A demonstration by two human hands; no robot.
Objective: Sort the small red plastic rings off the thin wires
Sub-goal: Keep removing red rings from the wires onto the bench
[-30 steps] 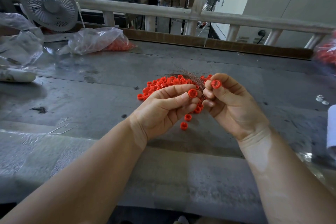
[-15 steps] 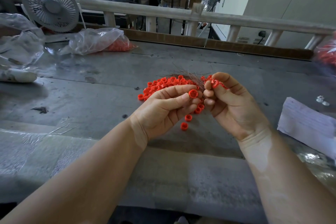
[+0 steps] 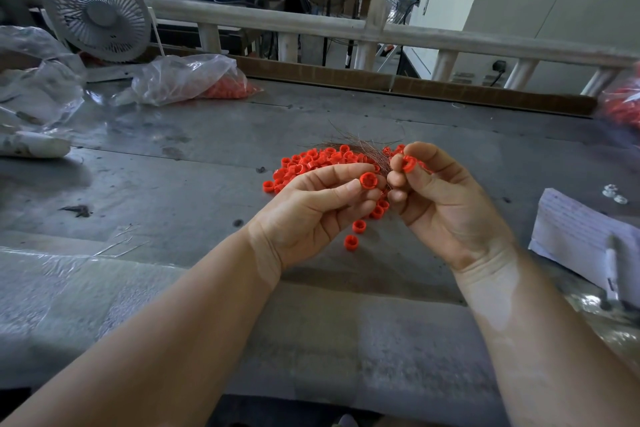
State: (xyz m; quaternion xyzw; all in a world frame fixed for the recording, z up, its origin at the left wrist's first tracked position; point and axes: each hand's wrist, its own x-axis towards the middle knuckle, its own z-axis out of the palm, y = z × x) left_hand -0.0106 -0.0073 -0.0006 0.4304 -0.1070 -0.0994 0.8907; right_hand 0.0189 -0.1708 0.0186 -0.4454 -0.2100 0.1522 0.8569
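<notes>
From the head camera, both hands meet over a grey metal table [image 3: 346, 121], just in front of a heap of small red rings [image 3: 311, 159] tangled with a bundle of thin wires [image 3: 360, 146]. The left hand [image 3: 311, 215] pinches one red ring [image 3: 368, 180] between thumb and fingertips, its other fingers curled beneath. The right hand [image 3: 446, 204] pinches a second ring [image 3: 408, 163] between thumb and forefinger, touching the wires' near end. Two loose rings [image 3: 355, 234] lie on the table below the hands. A clear plastic bag [image 3: 187, 78] holding more red pieces sits far left, beside a grey fan [image 3: 98, 12]; lined paper [image 3: 581, 236] lies at right.
</notes>
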